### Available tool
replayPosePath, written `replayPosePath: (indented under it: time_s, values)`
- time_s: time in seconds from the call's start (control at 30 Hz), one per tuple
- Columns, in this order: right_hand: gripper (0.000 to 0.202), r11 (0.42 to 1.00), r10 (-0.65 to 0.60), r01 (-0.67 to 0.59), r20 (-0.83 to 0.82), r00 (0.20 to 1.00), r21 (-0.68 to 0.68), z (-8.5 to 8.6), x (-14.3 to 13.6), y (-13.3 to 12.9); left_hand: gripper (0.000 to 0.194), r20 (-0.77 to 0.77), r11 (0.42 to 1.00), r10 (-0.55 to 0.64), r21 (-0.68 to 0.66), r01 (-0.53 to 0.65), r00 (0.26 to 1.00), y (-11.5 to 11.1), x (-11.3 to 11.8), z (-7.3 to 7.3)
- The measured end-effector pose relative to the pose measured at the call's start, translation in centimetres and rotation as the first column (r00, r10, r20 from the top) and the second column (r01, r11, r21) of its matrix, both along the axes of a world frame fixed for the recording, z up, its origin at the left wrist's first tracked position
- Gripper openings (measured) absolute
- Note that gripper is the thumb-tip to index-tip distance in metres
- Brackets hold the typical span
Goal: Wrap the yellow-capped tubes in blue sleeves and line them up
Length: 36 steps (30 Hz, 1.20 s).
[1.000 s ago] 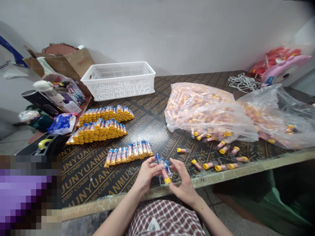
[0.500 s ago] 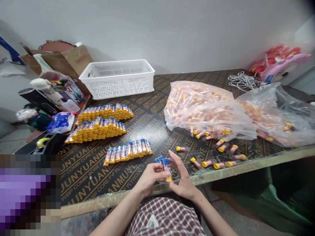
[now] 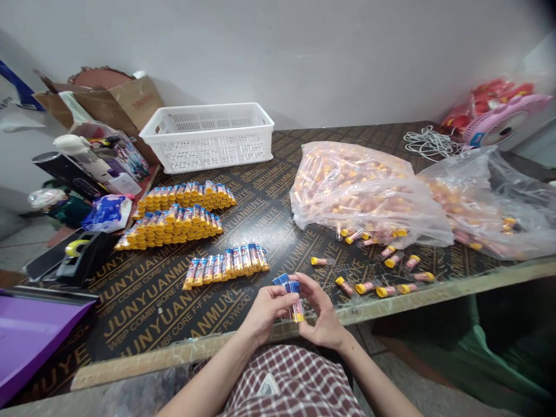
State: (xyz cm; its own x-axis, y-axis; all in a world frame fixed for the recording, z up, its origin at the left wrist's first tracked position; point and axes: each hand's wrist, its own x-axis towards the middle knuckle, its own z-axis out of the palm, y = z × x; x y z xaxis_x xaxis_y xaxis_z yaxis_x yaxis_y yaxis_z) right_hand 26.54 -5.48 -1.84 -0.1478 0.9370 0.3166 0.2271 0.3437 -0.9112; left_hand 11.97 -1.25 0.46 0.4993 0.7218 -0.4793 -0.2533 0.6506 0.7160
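Note:
My left hand [image 3: 263,310] and my right hand [image 3: 318,313] meet at the table's near edge, both pinching one small tube with a yellow cap [image 3: 296,308] and a blue-printed clear sleeve [image 3: 285,281] around its top. Just beyond my hands lies a short row of sleeved tubes [image 3: 227,264]. Two longer stacked rows of sleeved tubes [image 3: 174,221] lie farther left. Loose bare yellow-capped tubes [image 3: 377,278] are scattered to the right of my right hand.
Two clear plastic bags of tubes [image 3: 360,194] fill the right side. A white slotted basket [image 3: 208,136] stands at the back. A tape dispenser [image 3: 80,255], a purple tray [image 3: 30,333], a cardboard box [image 3: 110,104] and clutter crowd the left; a pink fan [image 3: 499,124] sits far right.
My hands drew the tube slightly nearer and closed around it, with the sleeve now over its top end. The view shifted a little.

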Motion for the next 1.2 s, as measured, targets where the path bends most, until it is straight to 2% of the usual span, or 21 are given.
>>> replayPosePath:
  time_s: [0.2, 0.97, 1.1, 1.17, 1.2]
  values:
    - [0.084, 1.0, 0.008, -0.007, -0.055, 0.998, 0.014, -0.2, -0.2, 0.0, 0.032, 0.005, 1.0, 0.017, 0.012, -0.017, 1.0, -0.2, 0.0, 0.1]
    - [0.084, 0.999, -0.003, 0.005, -0.056, 0.998, 0.034, -0.8, -0.9, 0.1, 0.032, -0.006, 0.999, 0.053, 0.004, -0.053, 0.999, -0.3, -0.2, -0.2]
    - [0.085, 0.999, 0.041, -0.042, 0.069, 0.997, 0.016, 0.1, -0.8, 0.9, 0.033, -0.039, 0.995, 0.082, 0.051, -0.08, 0.996, 0.2, -0.9, -0.1]
    - [0.087, 1.0, -0.011, 0.005, 0.212, 0.977, 0.03, 0.2, 0.6, 2.1, 0.033, -0.122, 0.979, 0.146, 0.161, -0.126, 0.982, 1.1, -2.1, 0.2]
    - [0.087, 0.997, -0.079, 0.067, 0.289, 0.954, 0.048, 0.0, 1.6, 2.9, 0.033, -0.184, 0.958, 0.209, 0.236, -0.164, 0.96, 1.8, -3.0, 0.3]
